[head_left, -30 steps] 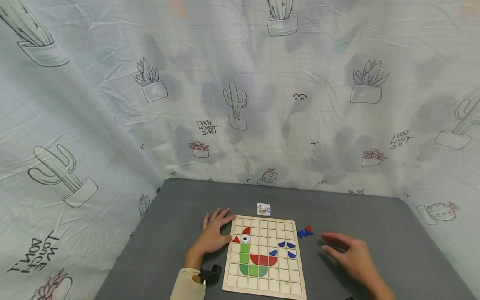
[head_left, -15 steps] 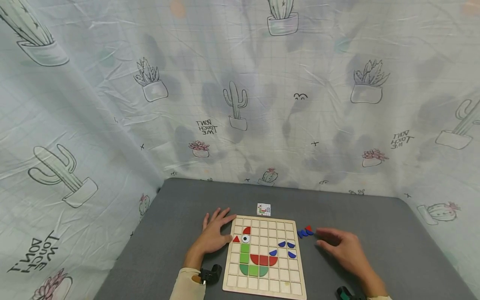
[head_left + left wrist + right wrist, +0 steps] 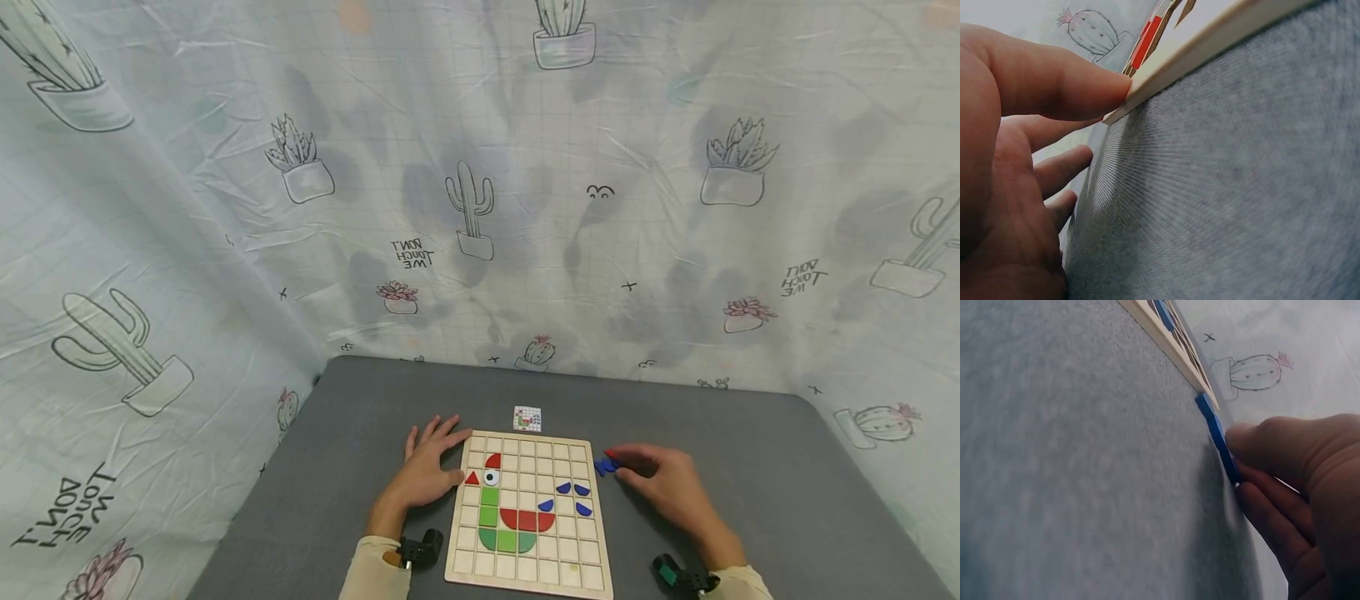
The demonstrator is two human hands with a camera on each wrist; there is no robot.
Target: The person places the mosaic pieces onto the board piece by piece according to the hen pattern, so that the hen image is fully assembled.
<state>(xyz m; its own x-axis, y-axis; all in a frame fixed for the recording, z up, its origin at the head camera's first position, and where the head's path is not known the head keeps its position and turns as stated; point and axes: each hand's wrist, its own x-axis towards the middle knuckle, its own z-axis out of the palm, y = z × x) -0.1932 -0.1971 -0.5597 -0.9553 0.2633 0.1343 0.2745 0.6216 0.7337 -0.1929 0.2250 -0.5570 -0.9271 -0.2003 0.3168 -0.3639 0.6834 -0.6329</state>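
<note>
My left hand [image 3: 429,468] lies beside the left edge of a wooden grid board [image 3: 549,572], its thumb and index finger touching the rim. In the left wrist view the thumb [image 3: 1079,87] presses the board's side. The board bears a red triangle [image 3: 472,478], a round eye tile [image 3: 491,477], green tiles [image 3: 489,517], red tiles [image 3: 527,521] and several blue pieces [image 3: 582,490]. My right hand [image 3: 667,483] reaches to loose blue pieces [image 3: 604,467] off the board's right edge, fingers apart around them. A red piece [image 3: 611,454] is partly hidden by its index finger.
A small printed card [image 3: 527,418] with a coloured grid picture lies behind the board. The grey tabletop [image 3: 712,425] extends to both sides. A pale curtain [image 3: 525,250] with cactus drawings hangs behind it.
My right hand has moved left, from beside the loose pieces to touching distance of them, and now covers part of the red piece. The left hand and the board stay in place.
</note>
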